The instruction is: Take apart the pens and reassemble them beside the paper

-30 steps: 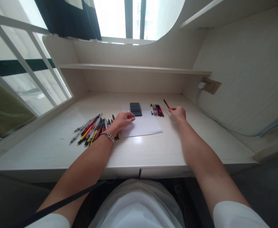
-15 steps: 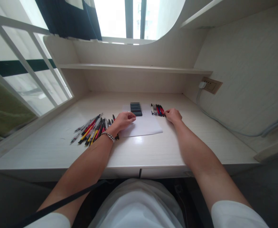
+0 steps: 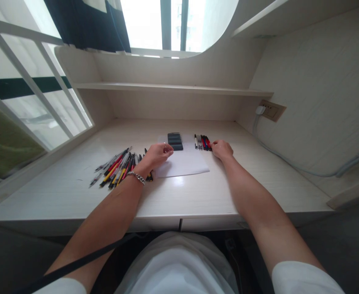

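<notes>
My left hand (image 3: pixel 157 155) rests with curled fingers on the left edge of a white sheet of paper (image 3: pixel 185 163), holding nothing; a bracelet is on its wrist. Left of it lies a loose pile of several pens (image 3: pixel 116 167) in red, yellow, black and clear. A dark rectangular block (image 3: pixel 175 141) sits at the sheet's far edge. Right of it, several pens form a neat row (image 3: pixel 200 141). My right hand (image 3: pixel 222 149) is at the row's right end, fingertips pinching the near end of a red pen (image 3: pixel 209 143) that lies against the row.
The white desk (image 3: pixel 75 196) has a low shelf (image 3: pixel 167 87) along its back and a window above. A wall socket (image 3: pixel 271 109) with a plug and a grey cable (image 3: pixel 290 161) are on the right. A white railing stands at the left.
My right hand has brought the red pen leftward from beside the row and laid it down at the row's right end. My left hand has barely moved.
</notes>
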`<state>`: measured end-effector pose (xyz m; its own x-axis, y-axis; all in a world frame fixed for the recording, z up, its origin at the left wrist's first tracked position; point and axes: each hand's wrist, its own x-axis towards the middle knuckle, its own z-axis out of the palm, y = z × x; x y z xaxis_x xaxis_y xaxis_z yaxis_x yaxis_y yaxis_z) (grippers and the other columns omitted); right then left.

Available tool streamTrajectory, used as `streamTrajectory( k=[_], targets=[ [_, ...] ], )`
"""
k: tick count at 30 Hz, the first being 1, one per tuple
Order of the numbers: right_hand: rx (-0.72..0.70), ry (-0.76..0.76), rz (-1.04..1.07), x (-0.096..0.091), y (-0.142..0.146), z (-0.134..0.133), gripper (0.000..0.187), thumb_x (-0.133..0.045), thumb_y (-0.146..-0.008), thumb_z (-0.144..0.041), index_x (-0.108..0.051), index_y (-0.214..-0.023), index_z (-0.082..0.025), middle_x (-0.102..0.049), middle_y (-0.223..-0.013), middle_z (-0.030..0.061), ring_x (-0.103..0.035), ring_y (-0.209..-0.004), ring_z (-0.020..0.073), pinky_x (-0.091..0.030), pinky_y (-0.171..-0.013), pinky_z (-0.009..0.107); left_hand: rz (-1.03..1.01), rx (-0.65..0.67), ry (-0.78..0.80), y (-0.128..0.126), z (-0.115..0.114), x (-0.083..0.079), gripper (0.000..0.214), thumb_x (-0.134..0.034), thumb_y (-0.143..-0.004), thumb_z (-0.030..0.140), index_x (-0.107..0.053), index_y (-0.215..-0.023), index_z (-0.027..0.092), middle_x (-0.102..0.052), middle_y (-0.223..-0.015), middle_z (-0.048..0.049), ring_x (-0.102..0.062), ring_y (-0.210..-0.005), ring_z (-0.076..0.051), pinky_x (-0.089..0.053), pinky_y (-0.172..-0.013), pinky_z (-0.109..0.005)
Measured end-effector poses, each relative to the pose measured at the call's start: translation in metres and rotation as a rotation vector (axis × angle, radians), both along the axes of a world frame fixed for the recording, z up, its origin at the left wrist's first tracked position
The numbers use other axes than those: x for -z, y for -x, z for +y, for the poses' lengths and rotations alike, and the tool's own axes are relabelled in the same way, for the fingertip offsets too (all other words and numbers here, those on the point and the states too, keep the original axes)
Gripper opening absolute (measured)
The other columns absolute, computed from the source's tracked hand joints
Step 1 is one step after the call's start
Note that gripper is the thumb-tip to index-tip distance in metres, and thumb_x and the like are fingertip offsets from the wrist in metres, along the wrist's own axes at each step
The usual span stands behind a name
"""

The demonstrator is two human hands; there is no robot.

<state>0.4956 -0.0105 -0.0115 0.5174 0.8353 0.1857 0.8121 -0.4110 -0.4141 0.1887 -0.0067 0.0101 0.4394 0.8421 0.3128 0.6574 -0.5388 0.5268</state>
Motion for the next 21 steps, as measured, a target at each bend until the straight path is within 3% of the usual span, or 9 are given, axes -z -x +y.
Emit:
streamTrajectory(
  k=[4,9,12,15,18,21],
  targets=[
    [-0.068,-0.135,-0.064,-0.008,0.012,-0.001,0.038,-0.050,-0.091,-0.044,-0.073,-0.111,-0.020,-0.068,-0.114,0.0166,-0.064,-0.101,0.0277,-0.047,-0.080,0.035,0.038,-0.065,-0.058,0.012,-0.005,-0.024,0.026,-0.058,-0.082,0.038,-0.075,-0.091,0.019,-0.073,-0.085,-0.0059,-0.063,-0.074,-0.017,-0.045,-0.067,-0.028],
    [-0.541,-0.160,-0.059,-0.017,0.056,-0.015,0.028,-0.053,-0.091,-0.037,-0.075,-0.097,-0.020,-0.074,-0.099,0.0074,-0.066,-0.090,0.0199,-0.044,-0.077,0.026,0.127,-0.200,-0.035,0.072,-0.004,-0.048,0.034,-0.058,-0.078,0.045,-0.075,-0.093,0.020,-0.074,-0.087,-0.0050,-0.064,-0.075,-0.019,-0.045,-0.066,-0.027],
    [-0.747,-0.092,-0.046,-0.017,0.085,-0.027,0.026,-0.055,-0.091,-0.038,-0.075,-0.096,-0.022,-0.074,-0.094,0.0051,-0.065,-0.084,0.0171,-0.043,-0.070,0.023,0.245,-0.385,-0.002,0.126,0.001,-0.042,0.038,-0.057,-0.074,0.048,-0.076,-0.092,0.021,-0.074,-0.087,-0.0053,-0.065,-0.077,-0.023,-0.045,-0.067,-0.029],
    [-0.859,-0.004,-0.064,-0.015,0.102,-0.036,0.023,-0.058,-0.090,-0.038,-0.075,-0.094,-0.023,-0.074,-0.095,0.0051,-0.064,-0.082,0.0162,-0.042,-0.069,0.023,0.396,-0.505,0.040,0.169,0.006,-0.027,0.040,-0.056,-0.072,0.051,-0.077,-0.089,0.021,-0.074,-0.086,-0.0089,-0.065,-0.077,-0.026,-0.043,-0.064,-0.031],
    [-0.878,0.014,-0.088,-0.014,0.104,-0.039,0.021,-0.058,-0.090,-0.035,-0.075,-0.094,-0.022,-0.073,-0.095,0.0060,-0.064,-0.084,0.0164,-0.042,-0.072,0.023,0.444,-0.511,0.108,0.188,0.006,-0.013,0.044,-0.056,-0.072,0.056,-0.077,-0.088,0.021,-0.074,-0.087,-0.0108,-0.064,-0.078,-0.026,-0.042,-0.062,-0.031],
    [-0.855,0.014,-0.062,-0.015,0.100,-0.039,0.022,-0.057,-0.091,-0.034,-0.075,-0.095,-0.021,-0.073,-0.095,0.0062,-0.064,-0.084,0.0166,-0.043,-0.074,0.024,0.447,-0.487,0.184,0.188,0.004,-0.006,0.044,-0.059,-0.070,0.058,-0.076,-0.088,0.022,-0.074,-0.086,-0.0110,-0.063,-0.074,-0.026,-0.041,-0.060,-0.031]
  ],
)
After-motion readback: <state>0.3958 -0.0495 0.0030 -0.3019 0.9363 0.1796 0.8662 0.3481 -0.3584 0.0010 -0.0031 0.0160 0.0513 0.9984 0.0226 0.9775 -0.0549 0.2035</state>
